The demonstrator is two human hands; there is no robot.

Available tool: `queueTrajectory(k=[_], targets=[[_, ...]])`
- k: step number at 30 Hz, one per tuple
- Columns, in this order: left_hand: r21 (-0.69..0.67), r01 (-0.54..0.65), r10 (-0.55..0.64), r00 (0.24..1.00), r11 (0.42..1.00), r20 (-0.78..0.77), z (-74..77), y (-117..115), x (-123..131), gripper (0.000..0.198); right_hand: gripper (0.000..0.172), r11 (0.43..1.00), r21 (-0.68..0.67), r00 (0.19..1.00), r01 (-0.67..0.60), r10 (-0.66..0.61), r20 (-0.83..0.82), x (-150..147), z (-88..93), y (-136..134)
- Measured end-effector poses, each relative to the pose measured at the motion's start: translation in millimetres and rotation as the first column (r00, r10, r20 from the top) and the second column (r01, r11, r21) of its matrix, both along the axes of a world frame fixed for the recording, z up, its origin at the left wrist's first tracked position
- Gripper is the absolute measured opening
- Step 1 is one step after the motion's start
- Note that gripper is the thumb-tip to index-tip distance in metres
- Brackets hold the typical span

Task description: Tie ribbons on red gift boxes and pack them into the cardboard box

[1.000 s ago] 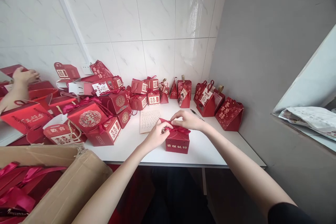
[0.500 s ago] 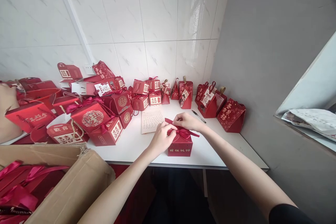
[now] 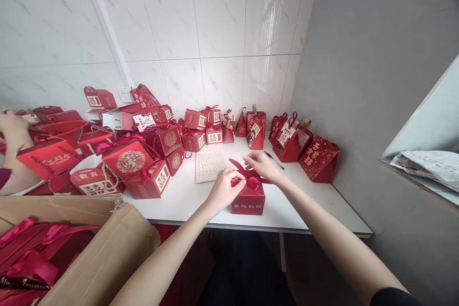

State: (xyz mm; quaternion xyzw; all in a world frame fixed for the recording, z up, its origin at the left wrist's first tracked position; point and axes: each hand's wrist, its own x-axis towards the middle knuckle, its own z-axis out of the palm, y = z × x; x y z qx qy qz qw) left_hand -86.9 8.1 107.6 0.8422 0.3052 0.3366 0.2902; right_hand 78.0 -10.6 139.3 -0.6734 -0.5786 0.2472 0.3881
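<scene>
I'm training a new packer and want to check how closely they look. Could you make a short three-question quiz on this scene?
1. Multiple choice: what is the left hand pinching?
A. the pen
B. the ribbon
C. the handwritten page

2. True or false: the pen is lying on top of the handwritten page.

3. Count: how many characters are printed across the front of the red box beneath the hands?

Key:
1. B, part of the ribbon on top of the box.
2. False; the pen lies apart from the page, to its right on the white table.
3. Four.
</scene>
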Motion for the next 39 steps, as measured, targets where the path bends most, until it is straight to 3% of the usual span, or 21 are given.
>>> queueTrajectory(k=[4, 6, 8, 10, 14, 18, 21, 25, 29, 32, 34, 39], targets=[[0.015, 0.027, -0.027, 0.999, 1.0, 0.017, 0.7, 0, -1, 0.013, 0.049, 0.981, -0.194, 0.999, 0.02, -0.025, -0.026, 31, -4.0, -24], [0.001, 0.033, -0.033, 0.999, 0.999, 0.023, 1.2, 0, -1, 0.014, 0.056, 0.939, -0.336, 0.993, -0.075, 0.04, -0.109, 45, -6.6, -38], [-0.015, 0.038, -0.038, 0.999, 0.999, 0.026, 1.6, 0, 1, 0.014, 0.054, 0.907, -0.376, 0.971, -0.188, 0.115, -0.208, 54, -9.0, -48], [-0.016, 0.042, -0.042, 0.999, 0.999, 0.023, 2.1, -1, 2, 0.014, 0.051, 0.926, -0.311, 0.962, -0.214, 0.144, -0.232, 56, -10.3, -51], [0.039, 0.019, -0.019, 1.0, 0.999, -0.003, 4.5, -3, 4, 0.01, 0.045, 0.985, -0.149, 0.972, -0.083, 0.047, -0.23, 52, -9.4, -40], [0.105, 0.073, -0.064, 0.994, 0.992, -0.088, 9.3, -5, 2, 0.029, 0.04, 0.999, -0.024, 0.933, -0.046, 0.035, -0.358, 42, -9.3, -20], [0.083, 0.147, -0.135, 0.981, 0.986, -0.142, 10.2, -3, 0, 0.031, 0.043, 0.998, 0.007, 0.92, -0.066, 0.064, -0.386, 33, -13.6, -7], [0.063, 0.147, -0.137, 0.979, 0.987, -0.149, 7.1, 1, 0, 0.03, 0.044, 0.998, 0.014, 0.928, -0.068, 0.069, -0.366, 25, -23.9, 6], [0.062, 0.119, -0.11, 0.985, 0.991, -0.136, 5.4, 2, -1, 0.031, 0.041, 0.996, 0.041, 0.952, 0.075, -0.059, -0.299, 25, -30.4, 10], [0.059, 0.108, -0.098, 0.985, 0.992, -0.144, 5.6, 1, 0, 0.033, 0.04, 0.967, 0.102, 0.939, 0.235, -0.199, -0.279, 28, -27.3, -3], [0.064, 0.098, -0.088, 0.985, 0.993, -0.146, 5.2, 0, 1, 0.032, 0.042, 0.957, 0.125, 0.945, 0.262, -0.228, -0.232, 28, -22.3, -21], [0.095, 0.052, -0.039, 0.99, 0.994, -0.132, 2.0, 1, 4, 0.03, 0.048, 0.995, 0.076, 0.996, 0.069, -0.073, 0.056, 12, -11.7, -67]])
